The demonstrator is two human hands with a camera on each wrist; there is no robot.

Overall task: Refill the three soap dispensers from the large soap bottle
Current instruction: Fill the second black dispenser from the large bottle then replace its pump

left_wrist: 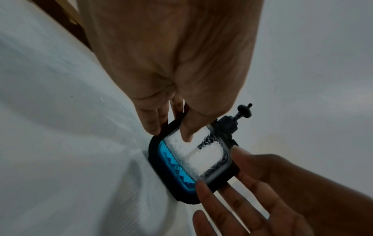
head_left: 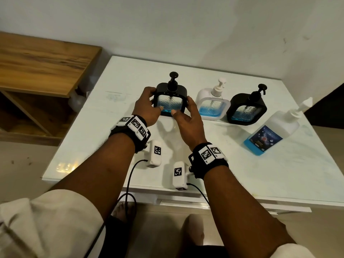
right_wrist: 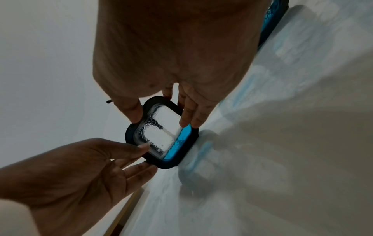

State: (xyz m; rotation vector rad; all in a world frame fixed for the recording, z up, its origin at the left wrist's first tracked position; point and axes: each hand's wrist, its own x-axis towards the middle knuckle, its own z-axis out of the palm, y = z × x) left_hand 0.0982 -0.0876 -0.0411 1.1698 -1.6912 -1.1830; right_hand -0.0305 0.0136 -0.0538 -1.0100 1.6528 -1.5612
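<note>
- Black-framed and clear-windowed, the left dispenser (head_left: 170,98) stands upright on the white table (head_left: 242,174), clamped between both hands; a thin band of blue soap lies at its bottom.
- The left hand (head_left: 147,107) grips its left edge, thumb on the front window and fingers curled round the frame, as the left wrist view shows (left_wrist: 193,161).
- The right hand (head_left: 186,121) holds the opposite edge, thumb on the lower front of the window and fingers wrapped round the side; the right wrist view shows the same two-sided hold (right_wrist: 161,135).
- Its black pump head (head_left: 173,76) sits on top, beyond the fingertips of both hands.
- Just to the right of the right hand stands the white dispenser (head_left: 212,105), with a low layer of blue soap in it.
- Farther right of that hand stands the second black dispenser (head_left: 246,108), close beside the white one, also with little soap.
- Farthest from the right hand, toward the table's right side, the large soap bottle (head_left: 270,133) stands with blue soap low in it and a blue label on its front.
- Off to the left of the left hand, a wooden shelf (head_left: 41,62) stands beside the table.
</note>
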